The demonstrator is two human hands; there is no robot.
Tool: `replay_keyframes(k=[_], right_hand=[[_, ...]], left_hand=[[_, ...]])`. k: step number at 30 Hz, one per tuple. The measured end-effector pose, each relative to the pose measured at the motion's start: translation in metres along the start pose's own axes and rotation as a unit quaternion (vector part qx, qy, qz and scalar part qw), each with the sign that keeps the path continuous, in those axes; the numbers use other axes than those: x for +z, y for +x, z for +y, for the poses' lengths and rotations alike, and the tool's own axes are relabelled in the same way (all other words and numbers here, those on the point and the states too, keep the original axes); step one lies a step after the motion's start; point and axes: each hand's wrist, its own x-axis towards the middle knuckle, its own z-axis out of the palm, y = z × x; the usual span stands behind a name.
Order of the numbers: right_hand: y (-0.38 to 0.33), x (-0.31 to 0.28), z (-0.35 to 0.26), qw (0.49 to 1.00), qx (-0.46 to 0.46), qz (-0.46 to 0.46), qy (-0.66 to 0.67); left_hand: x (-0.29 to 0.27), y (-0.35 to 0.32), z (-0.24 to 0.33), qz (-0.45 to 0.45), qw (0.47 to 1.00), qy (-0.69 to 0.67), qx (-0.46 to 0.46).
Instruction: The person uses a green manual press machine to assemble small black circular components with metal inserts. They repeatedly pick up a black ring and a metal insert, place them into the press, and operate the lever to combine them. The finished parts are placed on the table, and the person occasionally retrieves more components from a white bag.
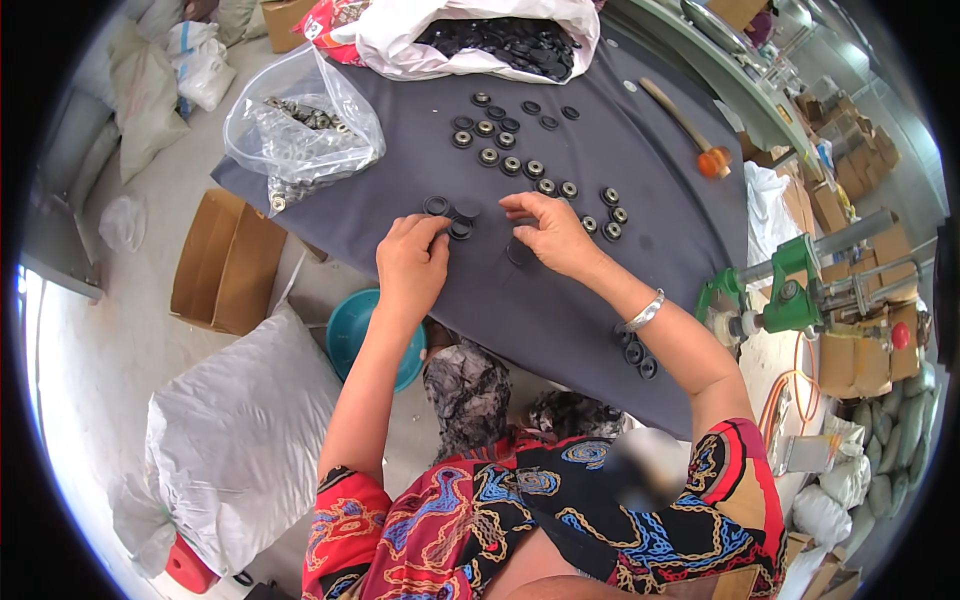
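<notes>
We are mid-assembly near the grey cloth [560, 320] front edge; left hand [412, 262] pinches 1 black disc [460, 229]; right hand [552, 232] fingers another black ring [519, 252], grasp unclear; next, we judge, seat them together.

A table draped in dark grey cloth [620, 150] is shown. Black rubber rings [520, 150] are scattered at its centre, with a clear plastic bag of metal parts [300, 130] at far left, a white sack of rings [490, 40] at the far edge and a wooden-handled mallet [690, 130] at right.
</notes>
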Motion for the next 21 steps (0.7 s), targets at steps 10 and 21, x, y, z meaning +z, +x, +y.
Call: replay_keyframes(k=[10, 21], right_hand=[[-0.025, 0.005, -0.005, 0.948, -0.130, -0.001, -0.290], [-0.029, -0.012, 0.005, 0.966, 0.153, -0.045, 0.201]], left_hand=[[0.034, 0.048, 0.000, -0.146, 0.958, 0.237, 0.068], [0.029, 0.071, -0.014, -0.123, 0.984, 0.125, 0.031]])
